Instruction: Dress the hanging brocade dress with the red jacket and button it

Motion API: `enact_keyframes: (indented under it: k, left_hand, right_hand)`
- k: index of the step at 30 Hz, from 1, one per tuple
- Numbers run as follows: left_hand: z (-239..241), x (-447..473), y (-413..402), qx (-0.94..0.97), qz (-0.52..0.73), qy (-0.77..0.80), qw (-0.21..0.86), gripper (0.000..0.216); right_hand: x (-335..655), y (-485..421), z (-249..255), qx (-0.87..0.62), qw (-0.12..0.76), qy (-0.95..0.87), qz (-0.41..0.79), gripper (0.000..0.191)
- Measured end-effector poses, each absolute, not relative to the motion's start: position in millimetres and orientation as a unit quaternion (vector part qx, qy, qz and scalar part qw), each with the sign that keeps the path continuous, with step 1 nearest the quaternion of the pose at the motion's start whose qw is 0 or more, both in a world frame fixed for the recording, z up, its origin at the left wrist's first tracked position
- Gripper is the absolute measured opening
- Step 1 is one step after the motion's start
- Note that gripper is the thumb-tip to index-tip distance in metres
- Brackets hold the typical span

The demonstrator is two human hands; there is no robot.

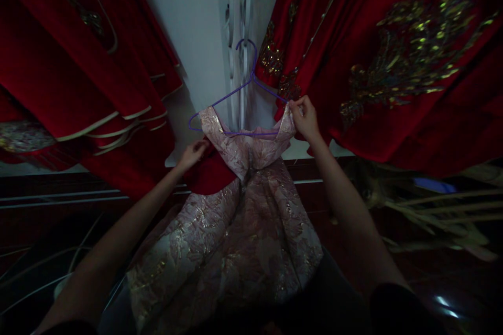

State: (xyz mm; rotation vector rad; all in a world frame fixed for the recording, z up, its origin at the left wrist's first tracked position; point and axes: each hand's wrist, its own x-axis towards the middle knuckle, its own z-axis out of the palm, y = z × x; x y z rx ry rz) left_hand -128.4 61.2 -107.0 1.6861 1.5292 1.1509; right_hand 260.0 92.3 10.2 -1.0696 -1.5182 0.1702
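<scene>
A pale pink brocade dress [271, 209] with shiny metallic patterning hangs on a purple hanger [231, 93] in front of me. Its shoulder straps sit over the hanger's two sides, and the skirt spreads down toward my lap. My right hand [305, 118] pinches the dress's right strap at the end of the hanger. On the other side, my left hand [193, 154] is closed at the upper edge of a piece of red cloth [212, 174], which lies against the bodice. The hanger's hook points up and is held by neither hand.
Red garments with pale trim [118, 115] hang at the left. More red garments with gold sequin embroidery [424, 42] hang at the right. Behind the hanger stands a white cabinet [192, 21] with long handles. Wooden slats [436, 209] lie at the lower right. The scene is dim.
</scene>
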Motion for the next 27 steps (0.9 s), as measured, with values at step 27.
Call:
enact_keyframes:
  k: [27]
  left_hand:
    - [71.6,-28.7,92.1,0.683,0.556,0.457,0.124,0.029]
  right_hand:
    - [237.5,39.5,21.2,-0.527,0.560,-0.639,-0.016,0.042]
